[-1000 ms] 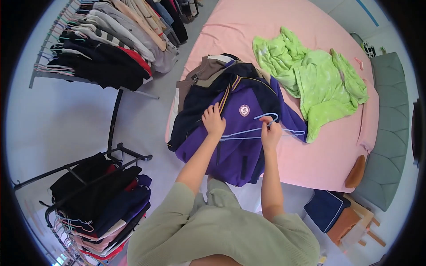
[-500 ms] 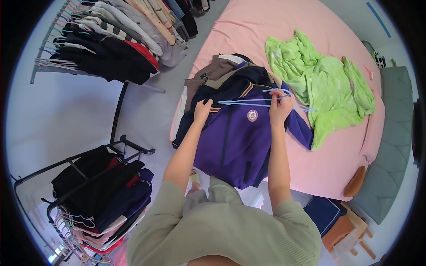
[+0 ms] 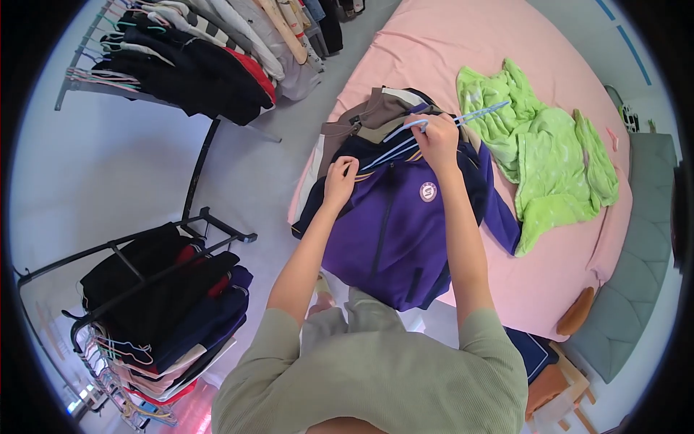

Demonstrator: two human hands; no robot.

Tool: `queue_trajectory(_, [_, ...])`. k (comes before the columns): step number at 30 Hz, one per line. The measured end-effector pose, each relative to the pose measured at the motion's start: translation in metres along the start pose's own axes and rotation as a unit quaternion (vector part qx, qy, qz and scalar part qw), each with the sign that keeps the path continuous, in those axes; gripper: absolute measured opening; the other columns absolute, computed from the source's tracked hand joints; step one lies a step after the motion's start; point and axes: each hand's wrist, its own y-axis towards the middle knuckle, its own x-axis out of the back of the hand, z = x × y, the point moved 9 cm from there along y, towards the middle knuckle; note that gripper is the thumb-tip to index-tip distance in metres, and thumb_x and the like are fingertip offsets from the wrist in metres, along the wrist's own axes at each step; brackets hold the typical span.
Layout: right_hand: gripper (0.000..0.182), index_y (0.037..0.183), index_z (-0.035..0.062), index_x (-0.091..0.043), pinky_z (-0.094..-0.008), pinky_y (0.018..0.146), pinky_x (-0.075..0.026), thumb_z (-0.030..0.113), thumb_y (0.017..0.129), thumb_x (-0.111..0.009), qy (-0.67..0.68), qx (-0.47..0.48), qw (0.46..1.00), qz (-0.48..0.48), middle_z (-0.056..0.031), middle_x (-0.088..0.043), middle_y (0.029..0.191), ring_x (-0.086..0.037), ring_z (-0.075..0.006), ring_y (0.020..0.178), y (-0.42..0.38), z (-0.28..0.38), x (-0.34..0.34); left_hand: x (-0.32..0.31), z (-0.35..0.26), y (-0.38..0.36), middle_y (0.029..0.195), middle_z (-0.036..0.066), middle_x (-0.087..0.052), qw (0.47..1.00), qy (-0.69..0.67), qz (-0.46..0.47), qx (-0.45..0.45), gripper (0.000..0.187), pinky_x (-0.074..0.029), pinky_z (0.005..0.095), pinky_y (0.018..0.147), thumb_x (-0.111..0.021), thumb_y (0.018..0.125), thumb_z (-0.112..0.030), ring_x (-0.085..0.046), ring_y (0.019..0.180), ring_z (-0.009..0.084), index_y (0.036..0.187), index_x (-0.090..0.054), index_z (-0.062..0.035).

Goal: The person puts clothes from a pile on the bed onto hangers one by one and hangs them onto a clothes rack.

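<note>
A purple and navy jacket [image 3: 361, 239] with a round white badge hangs over the near edge of the bed, lying partly on other dark and brown garments [image 3: 352, 119]. My right hand [image 3: 436, 141] is closed around a light blue hanger [image 3: 481, 113] above the jacket's collar. One end of the hanger reaches down and left into the neck opening; the other sticks out toward the right. My left hand [image 3: 340, 181] pinches the jacket's collar edge at the left, beside that lower hanger end. A lime green fleece garment [image 3: 553, 155] lies to the right of the jacket.
The bed [image 3: 426, 43] has a pink sheet and a grey-green padded headboard [image 3: 629, 253]. Racks of hung clothes stand at upper left [image 3: 195, 72] and lower left [image 3: 144, 304]. A wooden chair [image 3: 571, 390] is at lower right.
My right hand has moved up and left with the hanger, which has tilted so its right end points upward. My left hand stays at the collar. The whole view has shifted slightly.
</note>
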Motion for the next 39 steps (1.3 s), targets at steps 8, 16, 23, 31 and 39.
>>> queue_trajectory(8, [0.014,0.083,0.0153,-0.060,-0.0327,0.053,-0.039,0.012,0.070,-0.064,0.034,-0.046,0.992,0.112,-0.0012,-0.059,0.061,-0.055,-0.0198,0.052,-0.028,0.057,-0.094,0.009,-0.017,-0.010,0.086,0.017,-0.062,0.995,-0.096,0.003,-0.020,0.033,-0.045,0.0348,0.074,-0.042,0.095,-0.026,-0.060,0.082,0.0293,0.096,-0.057,0.0039])
queue_trajectory(16, [0.015,0.085,0.0098,-0.061,-0.0363,0.064,-0.043,0.014,0.072,-0.063,0.112,-0.053,0.987,0.101,-0.0080,-0.059,0.080,-0.057,-0.0253,0.074,-0.038,0.101,-0.090,0.036,0.008,-0.028,0.068,0.009,-0.057,0.978,-0.195,-0.034,0.064,0.033,-0.043,0.0295,0.063,-0.045,0.094,-0.025,-0.053,0.066,0.0144,0.085,-0.057,0.0038])
queue_trajectory(23, [0.034,0.092,0.0013,-0.047,-0.0361,0.080,-0.039,0.011,0.064,-0.066,-0.010,-0.388,0.906,-0.168,-0.0116,-0.047,0.093,-0.047,-0.0275,0.087,-0.144,0.017,-0.021,0.070,-0.010,-0.046,0.057,0.004,-0.039,0.988,-0.126,-0.077,0.047,0.044,-0.033,0.0301,0.056,-0.048,0.094,-0.034,-0.035,0.059,0.0122,0.072,-0.048,0.0043])
queue_trajectory(31, [0.067,0.120,0.0185,-0.052,-0.0427,0.084,-0.044,0.028,0.058,-0.074,-0.096,-0.319,0.925,0.185,-0.0131,-0.052,0.108,-0.050,-0.0359,0.099,-0.112,0.040,-0.075,0.106,-0.041,-0.097,0.061,0.004,-0.045,0.988,-0.144,-0.051,0.019,0.040,-0.037,0.0278,0.062,-0.049,0.094,-0.030,-0.040,0.064,0.0114,0.074,-0.050,0.0051])
queue_trajectory(39, [0.045,0.113,0.0007,-0.059,-0.0291,0.074,-0.048,0.021,0.073,-0.063,0.201,-0.189,0.740,0.613,-0.0157,-0.065,0.099,-0.063,-0.0173,0.081,-0.172,0.154,-0.151,0.196,-0.056,-0.166,0.059,0.004,-0.044,0.985,-0.131,-0.113,0.004,0.034,-0.036,0.0279,0.059,-0.051,0.093,-0.025,-0.037,0.063,0.0105,0.080,-0.052,0.0067])
